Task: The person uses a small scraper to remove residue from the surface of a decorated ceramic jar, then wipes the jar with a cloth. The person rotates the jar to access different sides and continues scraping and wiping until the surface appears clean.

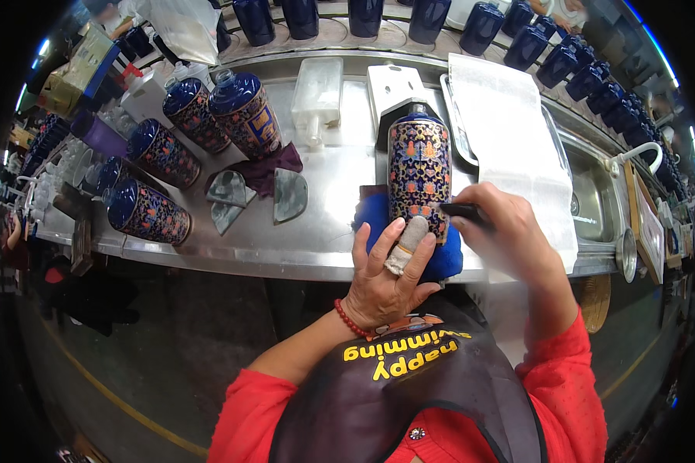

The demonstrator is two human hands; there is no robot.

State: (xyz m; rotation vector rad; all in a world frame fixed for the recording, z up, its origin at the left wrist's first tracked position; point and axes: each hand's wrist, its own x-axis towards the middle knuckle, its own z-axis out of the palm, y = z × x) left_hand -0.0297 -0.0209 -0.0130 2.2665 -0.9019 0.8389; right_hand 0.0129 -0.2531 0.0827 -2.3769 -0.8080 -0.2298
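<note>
A dark blue bottle with a dense floral pattern in gold, orange and red lies before me, its neck pointing away. Its lower part rests on a bright blue cloth. My left hand steadies the bottle's near end with spread fingers; a pale fabric cover is on one finger, pressed to the surface. In the closed fingers of my right hand is a dark, narrow tool, its tip at the bottle's lower right side. Its exact kind is unclear, and the hand is slightly blurred.
Several similar patterned bottles stand at the left, near a purple cloth and grey marbled pieces. A white sheet covers a tray to the right, beside a sink. Plain blue bottles line a conveyor behind the metal bench.
</note>
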